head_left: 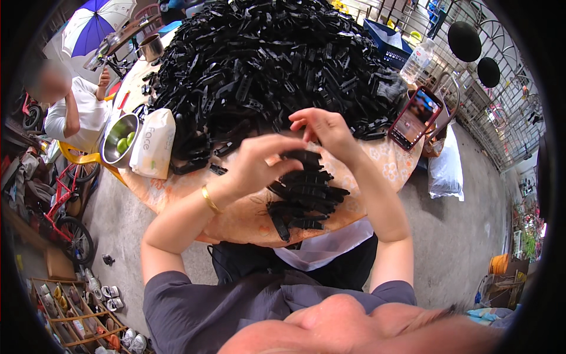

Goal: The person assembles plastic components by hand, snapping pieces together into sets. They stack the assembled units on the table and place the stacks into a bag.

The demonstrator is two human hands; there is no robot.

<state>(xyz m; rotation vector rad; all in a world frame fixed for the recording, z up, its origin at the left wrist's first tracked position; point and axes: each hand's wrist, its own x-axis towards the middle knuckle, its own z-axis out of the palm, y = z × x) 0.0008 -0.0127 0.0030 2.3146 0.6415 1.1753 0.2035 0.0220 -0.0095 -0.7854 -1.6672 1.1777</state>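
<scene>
A large heap of small, elongated black plastic pieces (pixel 265 71) covers most of a round table with a flowered orange cloth (pixel 159 192). Between my forearms, a smaller stack of the same black pieces (pixel 309 192) lies close to the table's near edge. My left hand (pixel 253 165) hovers at the left of this stack, its thumb and fingers curved but apart. Just beyond the stack, my right hand (pixel 327 133) has its fingers bent inward near the left fingertips. Whatever the right fingers pinch is too small to make out.
On the left stand a metal bowl of green fruit (pixel 121 141), a white tissue pack (pixel 152 144) and a metal pot (pixel 151 47). A propped phone (pixel 415 118), a plastic bottle (pixel 417 62) and a blue basket (pixel 386 44) are on the right. Another person (pixel 82 112) sits at the left.
</scene>
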